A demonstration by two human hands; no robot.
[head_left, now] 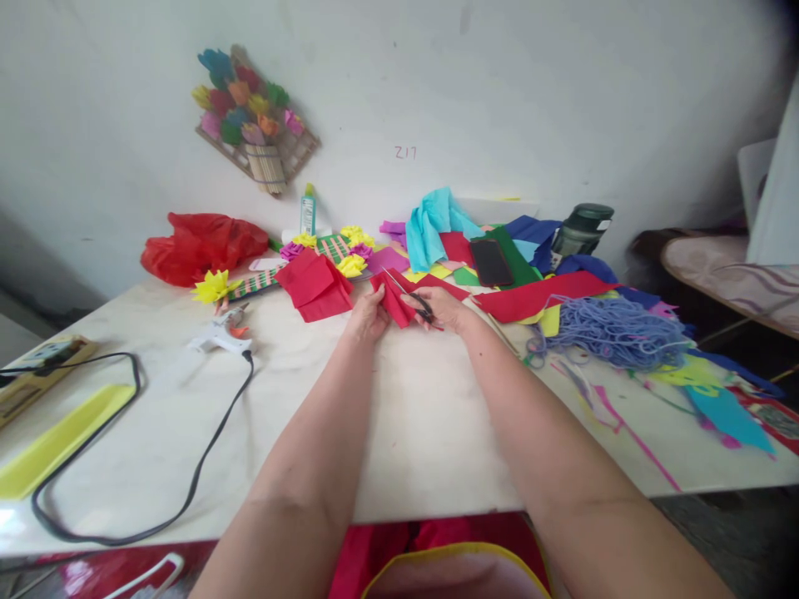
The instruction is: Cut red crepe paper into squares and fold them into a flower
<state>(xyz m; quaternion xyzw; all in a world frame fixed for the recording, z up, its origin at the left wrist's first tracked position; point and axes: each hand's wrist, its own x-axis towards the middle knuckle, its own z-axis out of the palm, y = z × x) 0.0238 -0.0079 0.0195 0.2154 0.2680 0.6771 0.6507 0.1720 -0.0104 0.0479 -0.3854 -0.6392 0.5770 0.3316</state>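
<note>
My left hand (372, 313) pinches a piece of red crepe paper (394, 301) above the middle of the table. In my right hand (440, 309) is a pair of scissors (422, 306) with dark handles. Its blades point up and left, across the red piece. Whether the blades are cutting at this instant I cannot tell. Left of my hands lie several red paper squares (315, 287), loosely stacked. A long red paper strip (543, 299) stretches to the right behind my right hand.
A white glue gun (223, 334) with a black cord lies at left, near a power strip (37, 374). Blue yarn (617, 331), a phone (491, 263) and coloured paper lie at right. Behind are a glue bottle (308, 210), paper flowers (351, 264) and a red bag (203, 248).
</note>
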